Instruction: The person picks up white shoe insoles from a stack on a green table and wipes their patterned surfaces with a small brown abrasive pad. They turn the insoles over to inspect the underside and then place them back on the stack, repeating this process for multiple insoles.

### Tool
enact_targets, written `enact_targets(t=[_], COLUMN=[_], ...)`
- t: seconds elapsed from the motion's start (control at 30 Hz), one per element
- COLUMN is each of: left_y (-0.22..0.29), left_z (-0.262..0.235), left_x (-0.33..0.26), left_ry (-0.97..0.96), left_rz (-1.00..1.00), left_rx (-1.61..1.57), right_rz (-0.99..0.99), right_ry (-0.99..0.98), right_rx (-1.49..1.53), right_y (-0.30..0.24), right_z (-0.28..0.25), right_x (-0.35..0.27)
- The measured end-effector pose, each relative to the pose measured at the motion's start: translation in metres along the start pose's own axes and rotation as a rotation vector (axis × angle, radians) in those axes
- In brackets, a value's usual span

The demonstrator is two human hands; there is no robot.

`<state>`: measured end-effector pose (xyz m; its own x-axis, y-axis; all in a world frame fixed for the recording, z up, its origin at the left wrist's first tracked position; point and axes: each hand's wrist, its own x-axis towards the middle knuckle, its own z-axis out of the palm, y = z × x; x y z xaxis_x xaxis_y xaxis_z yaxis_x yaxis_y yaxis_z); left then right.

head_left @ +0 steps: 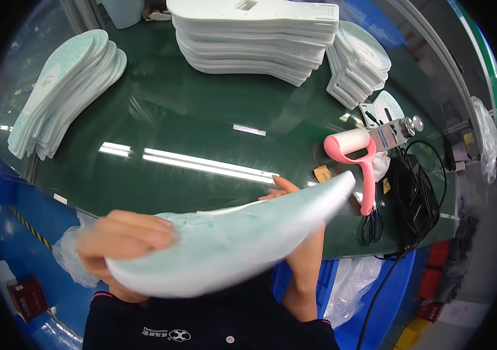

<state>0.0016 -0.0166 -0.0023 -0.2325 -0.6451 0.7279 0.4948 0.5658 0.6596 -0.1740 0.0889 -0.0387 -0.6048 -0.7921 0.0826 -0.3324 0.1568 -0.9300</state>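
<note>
My left hand (123, 239), blurred by motion, is closed on the left end of a curved white and pale green padded panel (231, 251). The panel hangs tilted in front of my body, its right tip raised. My right hand (280, 188) is mostly hidden behind the panel. Only some fingertips show past its upper edge, and whether they grip it cannot be seen. Right of the panel's tip lies a lint roller (366, 175) with a pink handle and white roll. Small black scissors (372, 226) lie below it.
Similar panels form a left stack (65, 93), a tall white back stack (254, 46) and a right stack (362, 61) on the green table (184, 122). A clear metal-topped bottle (391, 135), a black pouch (414, 198) and a cable stand at right. A blue bin (388, 297) sits below.
</note>
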Motion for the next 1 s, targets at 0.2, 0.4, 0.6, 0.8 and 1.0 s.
enact_targets(t=[0.2,0.4,0.6,0.8,1.0], left_y=[-0.013,0.005,0.010,0.006,0.009], left_z=[0.010,0.001,-0.001,-0.008,-0.002], left_x=[-0.005,-0.009,-0.003,-0.006,-0.006], left_ry=[0.306,-0.050,-0.201,-0.326,-0.280], left_rz=[-0.082,-0.369,-0.274,-0.303,-0.242], left_rx=[-0.024,-0.058,-0.021,0.039,0.085], right_rz=[-0.054,-0.076,-0.162,-0.165,-0.164], right_ry=[-0.138,0.221,0.253,0.227,0.378], right_rx=[0.489,0.561,0.295,0.269,0.564], right_y=[-0.034,-0.040,-0.042,-0.043,-0.052], right_z=[-0.002,-0.009,-0.021,-0.021,-0.006], right_x=[-0.016,-0.017,-0.022,-0.022,-0.015])
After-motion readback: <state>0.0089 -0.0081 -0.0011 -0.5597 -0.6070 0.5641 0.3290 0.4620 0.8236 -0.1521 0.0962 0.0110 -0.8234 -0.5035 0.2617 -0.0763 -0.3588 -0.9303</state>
